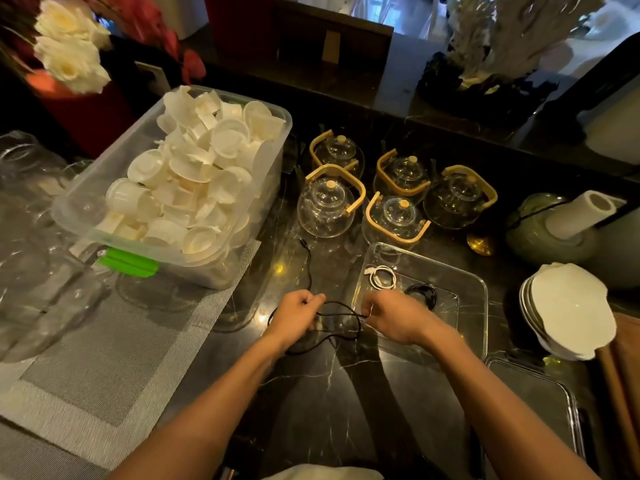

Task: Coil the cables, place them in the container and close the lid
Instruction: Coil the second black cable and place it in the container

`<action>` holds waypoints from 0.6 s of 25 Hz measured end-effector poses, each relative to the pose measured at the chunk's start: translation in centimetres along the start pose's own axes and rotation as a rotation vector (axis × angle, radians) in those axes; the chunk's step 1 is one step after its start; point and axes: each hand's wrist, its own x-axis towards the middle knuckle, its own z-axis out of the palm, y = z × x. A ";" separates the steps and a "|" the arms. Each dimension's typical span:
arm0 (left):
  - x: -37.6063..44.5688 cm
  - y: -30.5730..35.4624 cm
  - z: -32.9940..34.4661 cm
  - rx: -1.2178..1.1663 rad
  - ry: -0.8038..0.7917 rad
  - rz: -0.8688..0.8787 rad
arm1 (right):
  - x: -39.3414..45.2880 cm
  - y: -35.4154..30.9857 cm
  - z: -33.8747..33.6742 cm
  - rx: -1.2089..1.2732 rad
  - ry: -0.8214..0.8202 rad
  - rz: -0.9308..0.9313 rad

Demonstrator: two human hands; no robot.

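In the container (479,296), 2 coiled cables (382,277); 2 hands (298,315) hold 1.

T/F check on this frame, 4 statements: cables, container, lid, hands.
1. Both hands hold the black cable. True: left hand and right hand each grip it.
2. The clear container is empty. False: a coiled white cable and a coiled black cable lie inside.
3. The lid is on the container. False: it lies beside it on the counter.
4. The cable's free end trails toward the teapots. True.
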 end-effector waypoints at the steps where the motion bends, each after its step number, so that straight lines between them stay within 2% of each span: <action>1: 0.0 0.0 0.0 -0.028 0.008 -0.014 | 0.0 0.2 0.0 0.013 0.052 -0.003; 3: 0.0 0.2 0.2 -0.075 -0.001 -0.025 | -0.1 0.3 -0.2 0.166 0.106 0.018; 8: -0.7 1.3 0.6 -0.140 -0.161 -0.031 | -0.7 -0.4 -1.0 0.932 0.280 0.045; 12: -1.5 1.6 0.9 -0.032 -0.326 0.001 | -1.2 -0.6 -0.7 1.036 0.469 0.036; 15: -2.0 2.0 1.2 0.024 -0.437 0.047 | -1.4 -0.7 -0.1 1.120 0.540 0.040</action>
